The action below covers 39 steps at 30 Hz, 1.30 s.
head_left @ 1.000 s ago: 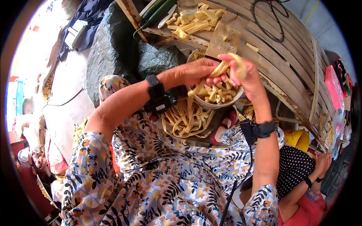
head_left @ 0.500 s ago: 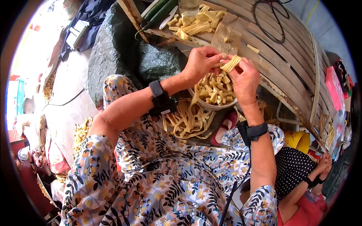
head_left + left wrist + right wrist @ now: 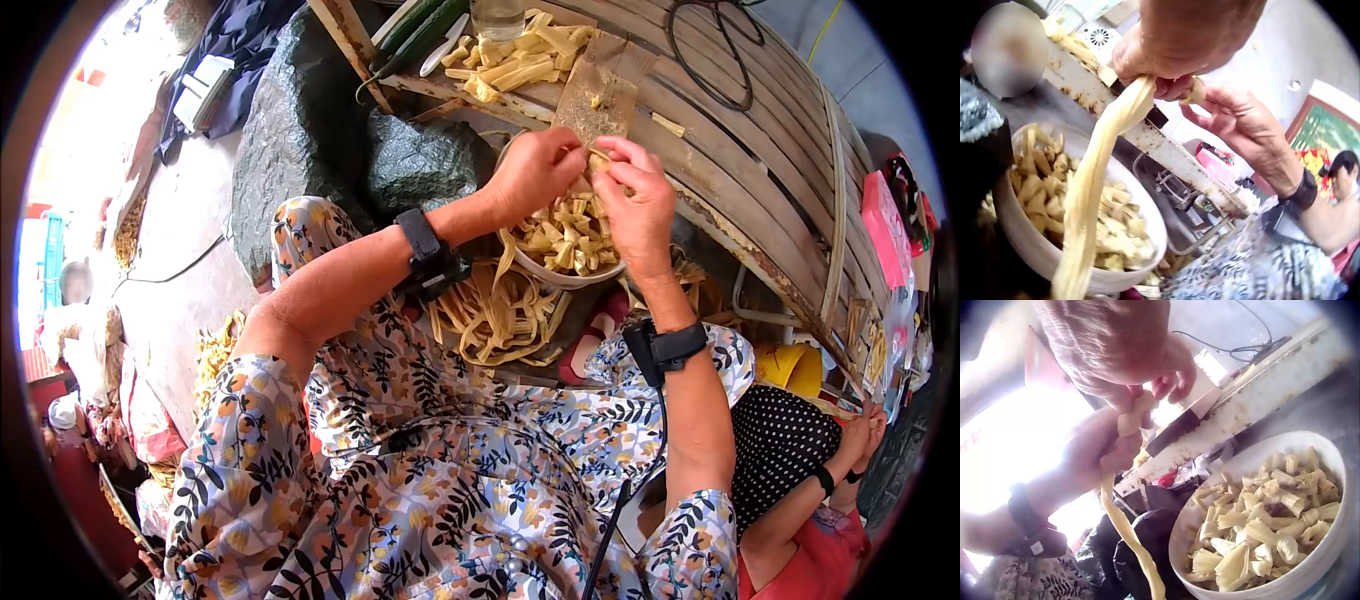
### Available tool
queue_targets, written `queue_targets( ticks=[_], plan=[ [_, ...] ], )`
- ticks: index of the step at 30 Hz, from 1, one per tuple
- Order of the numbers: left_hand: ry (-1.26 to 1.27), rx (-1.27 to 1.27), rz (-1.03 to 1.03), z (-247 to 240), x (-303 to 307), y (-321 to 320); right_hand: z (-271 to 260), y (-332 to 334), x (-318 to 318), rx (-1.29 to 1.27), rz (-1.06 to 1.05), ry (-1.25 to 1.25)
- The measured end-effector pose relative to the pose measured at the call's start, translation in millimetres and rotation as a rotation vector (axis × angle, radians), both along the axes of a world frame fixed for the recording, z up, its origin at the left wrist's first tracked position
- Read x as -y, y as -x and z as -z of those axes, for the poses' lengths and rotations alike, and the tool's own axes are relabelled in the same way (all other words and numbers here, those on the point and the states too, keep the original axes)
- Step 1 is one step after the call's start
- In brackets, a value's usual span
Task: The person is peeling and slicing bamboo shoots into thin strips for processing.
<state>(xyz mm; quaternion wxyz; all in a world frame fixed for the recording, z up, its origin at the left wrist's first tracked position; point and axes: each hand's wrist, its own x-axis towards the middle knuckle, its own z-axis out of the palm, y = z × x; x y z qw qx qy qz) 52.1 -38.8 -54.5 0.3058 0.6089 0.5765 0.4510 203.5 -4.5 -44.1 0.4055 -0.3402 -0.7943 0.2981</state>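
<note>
Both hands meet above a white bowl of short knotted yellow pieces. My left hand pinches a long pale yellow strip, which hangs down past the bowl's rim in the left wrist view. At the strip's upper end, my right hand pinches a small folded part between thumb and fingers. The left fingers grip just below that fold in the right wrist view. From the head view, the hands mostly hide the strip.
Behind the bowl stands a slatted bench with a rusty edge, a dusty board, yellow pieces, cucumbers and a black cable. Long strips lie below the bowl. Another person's arms show at right.
The broad yellow loop over my right fingers has shrunk to a small fold between the fingertips. Both hands have stayed close together above the bowl.
</note>
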Motion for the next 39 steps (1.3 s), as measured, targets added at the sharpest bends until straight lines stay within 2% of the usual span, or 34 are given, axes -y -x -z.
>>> queue_targets(
  ticks=[3,4,5,8,11,13,15,17,19,26,32,39],
  plan=[
    [0.452,0.825,0.006,-9,6,-9,-14,-3,-4,-0.329,-0.014,0.278],
    [0.431,0.948,0.081,-9,9,-11,-11,-9,-13,-0.421,0.025,0.398],
    [0.441,0.882,0.134,-10,9,-10,-12,-12,-20,-0.576,0.067,0.538],
    [0.463,0.707,0.267,-16,11,-1,-14,-24,-26,-0.63,0.117,0.691],
    [0.493,0.75,0.296,-10,12,7,-19,-25,-24,-0.573,0.083,0.813],
    [0.576,0.888,0.388,-10,10,14,-20,-25,-21,-0.499,0.037,0.85],
    [0.613,0.996,0.52,-3,8,19,-25,-22,-14,-0.38,-0.038,0.925],
    [0.627,1.019,0.55,0,8,18,-22,-16,-11,-0.287,-0.166,0.976],
    [0.627,1.024,0.582,1,8,18,-13,-11,-10,-0.289,-0.252,0.926],
    [0.664,1.052,0.523,-2,6,23,-9,-15,-12,-0.507,-0.15,0.974],
    [0.726,1.069,0.513,2,6,29,-10,-12,-15,-0.328,-0.085,0.906],
    [0.697,1.033,0.482,-3,-3,34,-17,-11,-26,-0.361,-0.149,0.997]
  ],
)
